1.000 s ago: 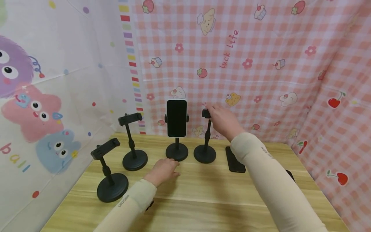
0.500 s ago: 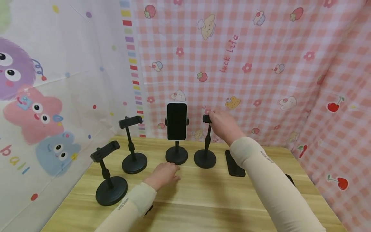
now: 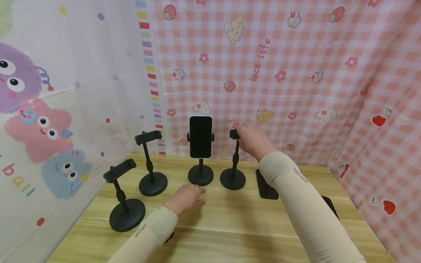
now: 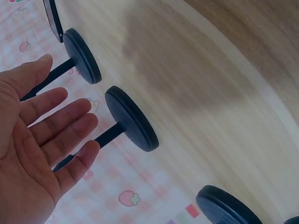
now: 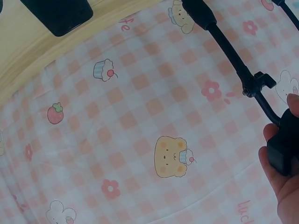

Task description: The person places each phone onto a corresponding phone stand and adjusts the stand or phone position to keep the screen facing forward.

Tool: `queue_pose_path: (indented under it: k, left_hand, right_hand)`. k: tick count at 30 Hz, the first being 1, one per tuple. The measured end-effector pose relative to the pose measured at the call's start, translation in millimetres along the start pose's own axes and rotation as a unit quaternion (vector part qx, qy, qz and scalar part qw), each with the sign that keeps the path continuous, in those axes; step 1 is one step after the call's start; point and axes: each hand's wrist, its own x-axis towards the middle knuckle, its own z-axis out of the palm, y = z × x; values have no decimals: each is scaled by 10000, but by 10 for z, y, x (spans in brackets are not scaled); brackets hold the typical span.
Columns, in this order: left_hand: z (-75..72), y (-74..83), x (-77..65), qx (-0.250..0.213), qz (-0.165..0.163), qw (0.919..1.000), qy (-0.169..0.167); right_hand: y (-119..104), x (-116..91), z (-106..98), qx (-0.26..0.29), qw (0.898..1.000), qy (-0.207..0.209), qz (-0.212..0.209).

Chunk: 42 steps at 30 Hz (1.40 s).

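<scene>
Right wrist: black clamp (image 5: 281, 150) between thumb (image 5: 294, 105) and fingers (image 5: 271, 175).

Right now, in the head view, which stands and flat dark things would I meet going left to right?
Near empty stand → farther empty stand → stand bearing an upright phone → stand held at its top by the right hand → dark phone lying flat → dark object partly hidden by the right sleeve.
</scene>
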Motion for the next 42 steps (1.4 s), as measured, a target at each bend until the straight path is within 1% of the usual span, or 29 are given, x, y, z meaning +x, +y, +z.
queue_pose_path:
  k: [6, 13, 20, 25, 31, 37, 42]
  left_hand:
    - [18, 6, -39, 6, -83, 9999, -79]
    - [62, 12, -86, -20, -182, 9997, -145]
    - [93, 27, -128, 32, -40, 10000, -1]
    - [78, 17, -149, 74, -64, 9999, 48]
    - [81, 4, -172, 45, -8, 9999, 130]
    - [79, -8, -207, 83, -63, 9999, 118]
    - [74, 1, -209, 80, -2, 9999, 106]
  right_hand:
    - [-12, 40, -10, 75, 9998, -161, 29]
    - [-39, 38, -9, 41, 9999, -99, 50]
    - [-35, 61, 13, 21, 9999, -89, 96]
    - [-23, 63, 12, 89, 9998, -117, 98]
    - [-20, 30, 7, 189, 9996, -108, 169]
    - [-52, 32, 29, 149, 9997, -68, 175]
    - [-43, 30, 55, 153, 9997, -50, 205]
